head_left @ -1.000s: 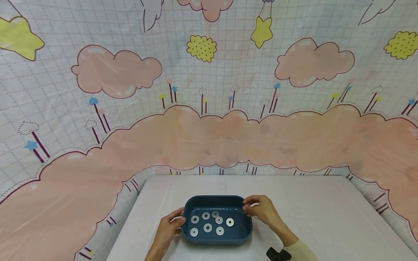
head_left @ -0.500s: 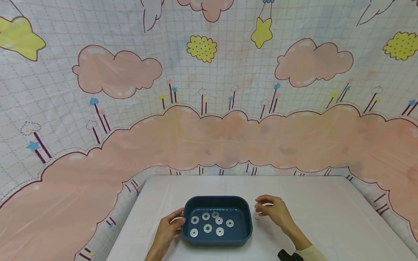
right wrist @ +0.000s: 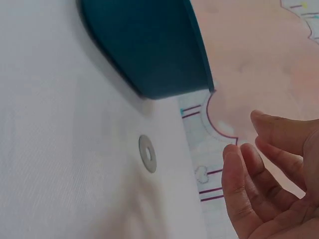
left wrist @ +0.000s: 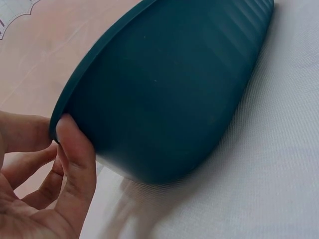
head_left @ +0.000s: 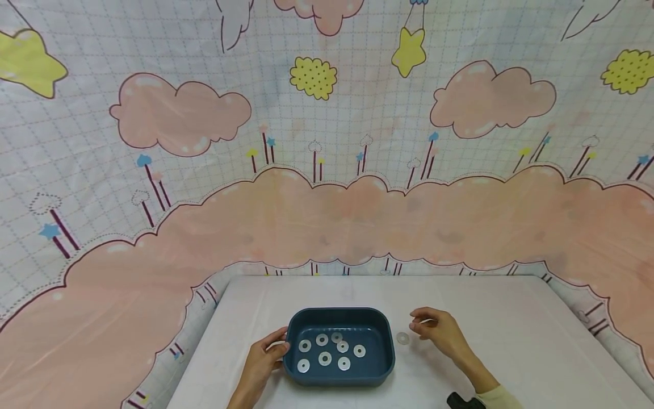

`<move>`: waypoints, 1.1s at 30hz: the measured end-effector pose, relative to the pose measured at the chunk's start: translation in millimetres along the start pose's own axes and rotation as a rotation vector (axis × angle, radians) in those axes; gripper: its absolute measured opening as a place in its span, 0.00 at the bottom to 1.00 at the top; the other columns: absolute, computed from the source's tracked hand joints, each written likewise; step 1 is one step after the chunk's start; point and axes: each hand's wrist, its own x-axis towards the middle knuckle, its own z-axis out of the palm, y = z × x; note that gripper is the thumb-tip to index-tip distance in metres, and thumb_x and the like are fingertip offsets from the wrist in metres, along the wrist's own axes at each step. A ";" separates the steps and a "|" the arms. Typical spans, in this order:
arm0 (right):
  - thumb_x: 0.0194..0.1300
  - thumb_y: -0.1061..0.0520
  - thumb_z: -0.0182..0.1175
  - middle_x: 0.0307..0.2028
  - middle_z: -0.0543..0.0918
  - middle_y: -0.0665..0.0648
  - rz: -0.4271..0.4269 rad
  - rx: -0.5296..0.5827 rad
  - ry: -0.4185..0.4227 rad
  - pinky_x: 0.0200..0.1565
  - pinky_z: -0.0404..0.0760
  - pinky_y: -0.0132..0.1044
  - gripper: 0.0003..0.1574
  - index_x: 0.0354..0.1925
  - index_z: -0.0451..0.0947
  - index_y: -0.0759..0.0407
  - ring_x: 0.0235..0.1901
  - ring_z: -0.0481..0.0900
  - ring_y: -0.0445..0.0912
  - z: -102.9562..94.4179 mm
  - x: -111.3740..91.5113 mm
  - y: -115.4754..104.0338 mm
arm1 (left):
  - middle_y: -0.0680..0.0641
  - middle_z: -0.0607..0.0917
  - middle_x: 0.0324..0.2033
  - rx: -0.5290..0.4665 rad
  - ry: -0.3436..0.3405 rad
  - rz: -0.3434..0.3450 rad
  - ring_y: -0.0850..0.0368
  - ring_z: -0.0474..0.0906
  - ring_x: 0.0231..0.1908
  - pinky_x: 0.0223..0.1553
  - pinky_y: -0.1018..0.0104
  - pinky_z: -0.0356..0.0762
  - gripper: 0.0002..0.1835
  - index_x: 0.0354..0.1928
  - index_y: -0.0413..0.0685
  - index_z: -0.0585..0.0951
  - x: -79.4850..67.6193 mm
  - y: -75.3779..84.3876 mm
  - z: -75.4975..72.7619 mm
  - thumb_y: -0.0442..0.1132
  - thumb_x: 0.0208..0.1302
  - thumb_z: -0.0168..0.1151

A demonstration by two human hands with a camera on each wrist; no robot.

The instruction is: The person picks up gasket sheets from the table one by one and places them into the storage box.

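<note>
A dark blue rectangular tray (head_left: 339, 379) stands on the white table, with several flat metal washers (head_left: 321, 359) spread over its floor. My left hand (head_left: 261, 359) pinches the tray's left rim. In the left wrist view, the thumb and index finger of that hand (left wrist: 47, 174) meet over the rim, with the other fingers bent behind. One more washer (head_left: 399, 339) lies flat on the table just right of the tray. My right hand (head_left: 443, 334) hovers to the right of this washer (right wrist: 143, 149), holding nothing. The right wrist view shows its fingers (right wrist: 235, 184) loosely bent, thumb apart.
The white table (head_left: 490, 318) reaches back to a hanging cloth (head_left: 388, 221) printed with clouds and stars. A black strap-like device (head_left: 464, 401) sits on the right wrist, by a pale yellow sleeve (head_left: 501, 397).
My right hand has left the tray's right rim and moved right, uncovering the washer on the table. My left hand and the tray have stayed in place.
</note>
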 end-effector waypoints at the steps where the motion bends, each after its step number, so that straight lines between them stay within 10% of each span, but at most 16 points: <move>1: 0.60 0.57 0.69 0.37 0.85 0.60 -0.001 -0.008 0.000 0.34 0.83 0.31 0.23 0.50 0.80 0.69 0.33 0.84 0.40 -0.8 0.0 1.1 | 0.40 0.76 0.51 -0.002 0.001 0.002 0.57 0.79 0.38 0.34 0.64 0.80 0.26 0.66 0.37 0.73 -0.2 0.0 0.3 0.32 0.65 0.60; 33: 0.52 0.58 0.73 0.33 0.82 0.51 -0.066 -0.278 -0.053 0.35 0.71 0.31 0.18 0.43 0.86 0.57 0.33 0.72 0.39 16.4 14.2 41.7 | 0.41 0.76 0.50 -0.016 0.010 0.008 0.57 0.78 0.38 0.33 0.64 0.80 0.26 0.65 0.37 0.73 -1.4 -0.9 1.5 0.31 0.64 0.61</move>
